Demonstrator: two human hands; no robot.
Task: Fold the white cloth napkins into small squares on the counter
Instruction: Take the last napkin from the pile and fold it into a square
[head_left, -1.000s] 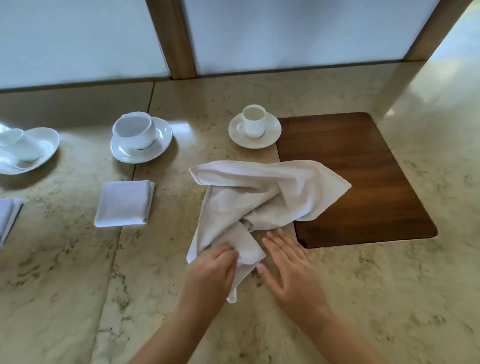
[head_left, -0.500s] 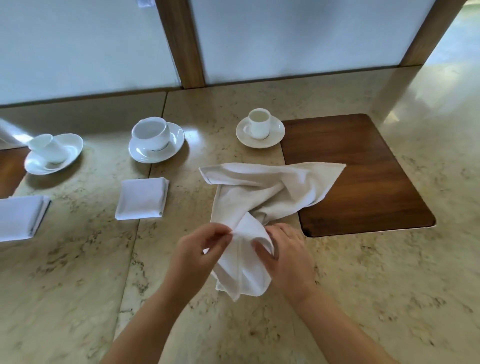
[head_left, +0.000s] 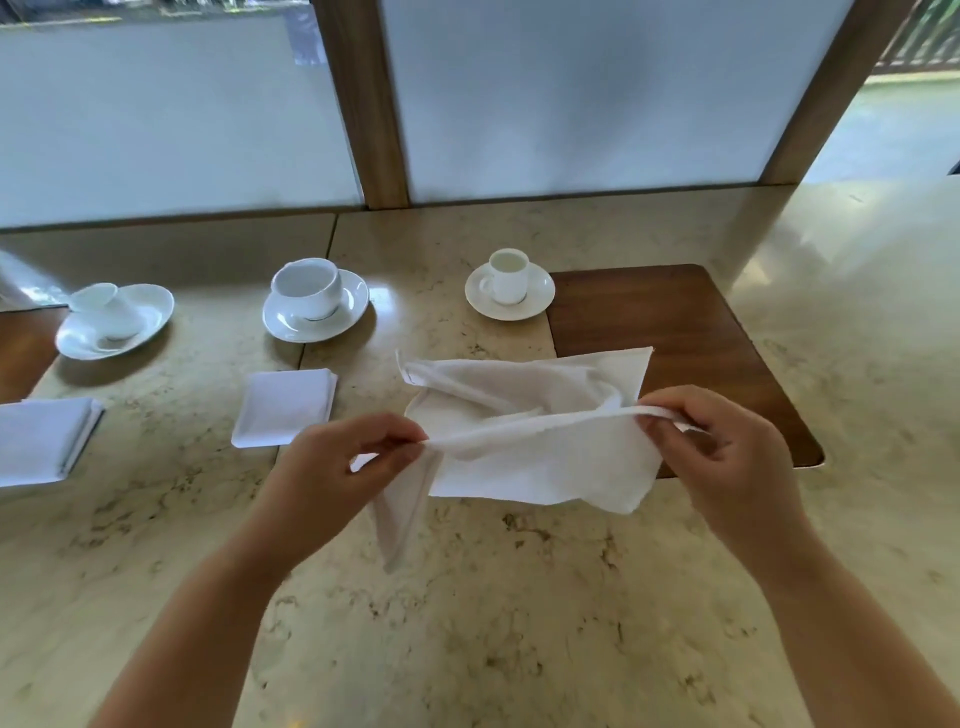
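I have both hands up over the marble counter (head_left: 519, 623) with the white napkin (head_left: 524, 415) stretched between them. My left hand (head_left: 337, 473) pinches 1 end of the near edge between thumb and fingertips, and a loose corner hangs down from that pinch toward the counter. My right hand (head_left: 727, 457) pinches the other end the same way, so the edge runs taut from left to right between my hands. The rest of the cloth sags below and behind that edge, rumpled, its far part lying on the counter and its far right corner resting on the dark wooden board (head_left: 691, 322) set into the counter on the right.

To the left of the cloth sits 1 folded napkin (head_left: 283, 408), a neat white square, lying flat and apart from the one I hold. Another folded napkin (head_left: 44, 441) lies at the far left edge, partly cut off. Beyond them stand 3 white cups on saucers: a small cup (head_left: 509, 275) touching the board's far left corner, a wider cup (head_left: 309, 288) in the middle, and a tilted cup (head_left: 106, 312) on the left.
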